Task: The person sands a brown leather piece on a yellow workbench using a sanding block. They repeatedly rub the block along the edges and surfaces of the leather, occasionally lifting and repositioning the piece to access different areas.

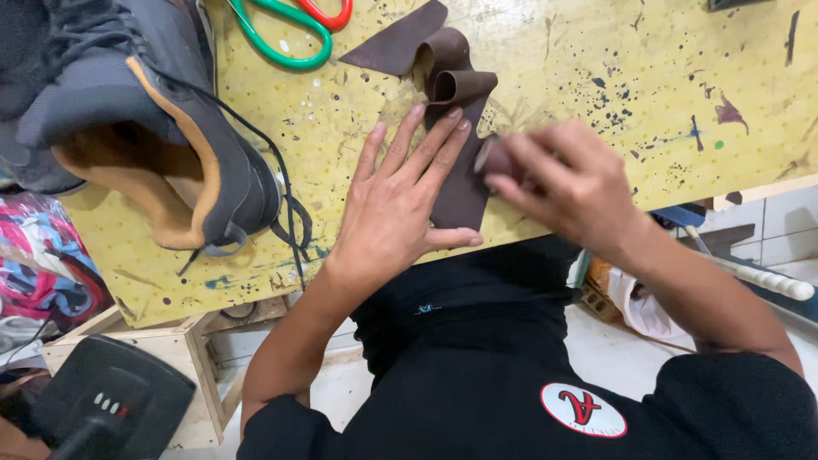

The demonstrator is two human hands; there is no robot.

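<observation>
Leather strip [464, 183], dark brown, lay across the yellow tabletop [596, 68] near its front edge, far end curled up. Left hand [400, 200] was open, pressed flat on the strip w/ fingers spread. Right hand [567, 183] was closed round a small dark cylindrical block [492, 158], blurred, touching the strip. Grey shoe [145, 111] sat at left, scissors [290, 25] beyond.
</observation>
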